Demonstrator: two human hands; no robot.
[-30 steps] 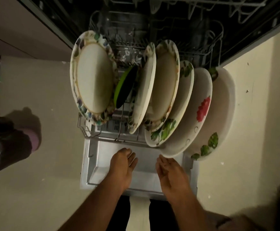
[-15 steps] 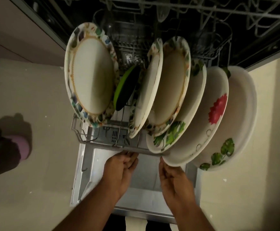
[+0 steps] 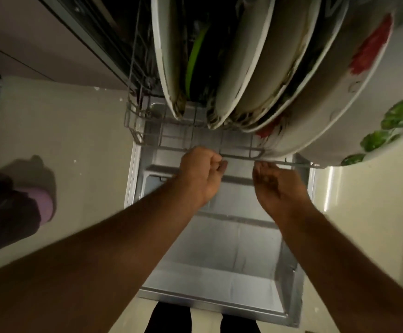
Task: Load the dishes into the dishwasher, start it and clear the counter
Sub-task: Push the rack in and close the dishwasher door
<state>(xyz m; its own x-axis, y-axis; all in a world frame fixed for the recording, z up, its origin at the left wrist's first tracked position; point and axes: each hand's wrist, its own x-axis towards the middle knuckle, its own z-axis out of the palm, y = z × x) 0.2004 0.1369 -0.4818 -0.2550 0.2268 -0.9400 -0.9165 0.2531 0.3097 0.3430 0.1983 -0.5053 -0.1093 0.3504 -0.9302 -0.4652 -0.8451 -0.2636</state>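
The left hand's grip [image 3: 201, 175] is curled tight round the front rail of the lower rack [image 3: 234, 156], while the right hand [image 3: 277, 186] reaches palm-up under the same rail — fingers hidden, so its grip cannot be told. The rack sits over the open dishwasher door [image 3: 222, 260], rail running left to right. Plates [image 3: 263, 63] stand on edge in a row, faces sideways, a green dish [image 3: 194, 61] between them.

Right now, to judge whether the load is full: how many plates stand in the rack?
6 plates on edge in the rack: one left of the green item, five right of it; more may hide off-frame.
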